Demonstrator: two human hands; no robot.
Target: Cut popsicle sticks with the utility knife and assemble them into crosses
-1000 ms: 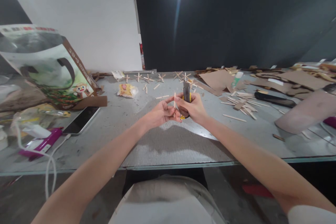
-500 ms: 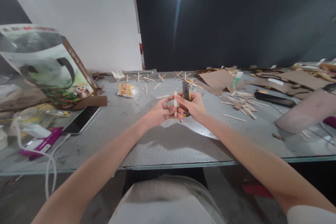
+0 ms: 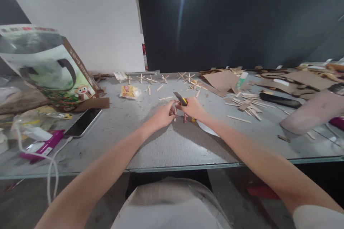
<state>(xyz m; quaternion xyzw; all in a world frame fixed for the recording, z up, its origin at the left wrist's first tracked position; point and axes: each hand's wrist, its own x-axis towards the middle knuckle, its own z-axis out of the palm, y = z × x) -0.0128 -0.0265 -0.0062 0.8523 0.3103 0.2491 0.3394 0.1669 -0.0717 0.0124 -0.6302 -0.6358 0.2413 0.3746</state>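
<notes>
At nine o'clock from the hands, a purple device point(image 3: 44, 146) is lying with a white cable point(image 3: 52, 166) beside it, and a phone point(image 3: 84, 122) is resting nearer the hands. Above these, toward ten o'clock, a large printed bag point(image 3: 57, 71) is leaning, with a brown cardboard strip point(image 3: 94, 103) by its base. A small yellow packet point(image 3: 129, 92) is lying at ten o'clock, closer in. Crossed wooden pieces point(image 3: 151, 80) are forming a row from eleven to one o'clock.

At the centre, the left hand point(image 3: 164, 114) is grasping a wooden stick point(image 3: 175, 115) between its fingers; the stick is standing roughly upright between the two hands, partly hidden, and whether its lower end is touching the table point(image 3: 172, 146) one cannot tell. The right hand point(image 3: 195, 109) is clenching its fingers around a yellow-and-black utility knife point(image 3: 184, 101), whose blade is pointing toward ten o'clock, above the stick.

At two o'clock, a cardboard sheet point(image 3: 221, 80) is lying near a green-and-white tube point(image 3: 242, 81). At three o'clock, a pile of loose sticks point(image 3: 249, 107) is spreading out, a black-handled tool point(image 3: 281, 100) is lying just beside it, and a pale pink bottle point(image 3: 311, 113) is resting on its side farther right.
</notes>
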